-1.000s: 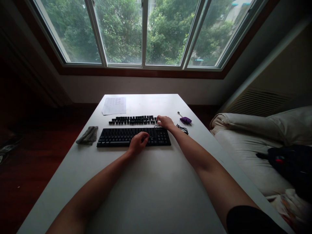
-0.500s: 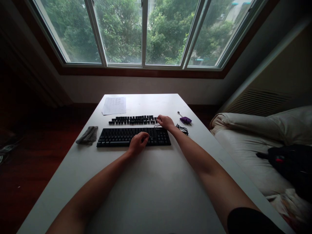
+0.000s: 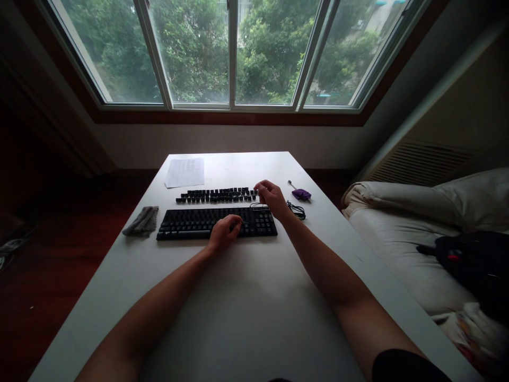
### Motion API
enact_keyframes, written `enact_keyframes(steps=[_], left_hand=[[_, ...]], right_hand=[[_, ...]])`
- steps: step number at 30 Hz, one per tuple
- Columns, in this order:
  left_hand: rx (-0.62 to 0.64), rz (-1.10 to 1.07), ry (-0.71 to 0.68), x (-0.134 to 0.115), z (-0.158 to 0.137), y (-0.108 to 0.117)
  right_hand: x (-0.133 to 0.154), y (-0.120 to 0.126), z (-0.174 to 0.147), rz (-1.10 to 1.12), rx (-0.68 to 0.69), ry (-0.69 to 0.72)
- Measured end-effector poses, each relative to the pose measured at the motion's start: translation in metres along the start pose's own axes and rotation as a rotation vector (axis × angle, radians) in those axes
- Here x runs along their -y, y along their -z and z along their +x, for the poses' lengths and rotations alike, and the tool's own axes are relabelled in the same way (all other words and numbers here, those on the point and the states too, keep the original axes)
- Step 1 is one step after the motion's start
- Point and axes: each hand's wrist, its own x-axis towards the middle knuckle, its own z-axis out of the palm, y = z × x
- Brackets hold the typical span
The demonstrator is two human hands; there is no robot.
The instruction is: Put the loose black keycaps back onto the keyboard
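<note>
A black keyboard (image 3: 186,223) lies across the white table. My left hand (image 3: 226,231) rests over its middle front part, fingers curled together; a thin, pale sliver shows at the fingertips, too small to name. Behind the keyboard, loose black keycaps (image 3: 217,195) stand in long rows. My right hand (image 3: 271,197) is raised at the right end of these rows, above the keyboard's back right corner. Its thumb and forefinger are pinched together, and whatever may be between them is too small to make out.
A grey cloth (image 3: 142,220) lies left of the keyboard, and a printed paper sheet (image 3: 185,172) at the back left. On the right are a coiled black cable (image 3: 297,211), a purple pouch (image 3: 301,194) and a small brush-like stick (image 3: 291,184). A window stands beyond the table.
My right hand has risen slightly from the right end of the keycap rows, its fingers pinched. The left hand keeps its place on the keyboard. The view has shifted a little.
</note>
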Motion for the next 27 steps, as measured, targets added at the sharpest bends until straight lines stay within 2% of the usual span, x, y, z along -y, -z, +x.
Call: enact_keyframes(steps=[3,8,19,24,27], left_hand=[[-0.007,-0.001,0.003,0.000,0.000,-0.001],[0.007,0.004,0.009,0.000,0.000,0.000],[0.002,0.037,-0.020,-0.002,-0.001,0.000],[0.003,0.052,-0.023,-0.002,-0.001,0.000],[0.006,0.056,-0.030,-0.002,-0.001,0.000]], right_hand=[[0.002,-0.003,-0.006,0.074,-0.003,-0.047],[-0.011,-0.004,-0.007,0.096,-0.041,-0.091],[-0.029,-0.002,-0.001,0.191,-0.120,-0.121],[-0.035,-0.001,0.000,0.156,-0.026,-0.185],[-0.035,-0.005,-0.004,0.072,-0.003,-0.141]])
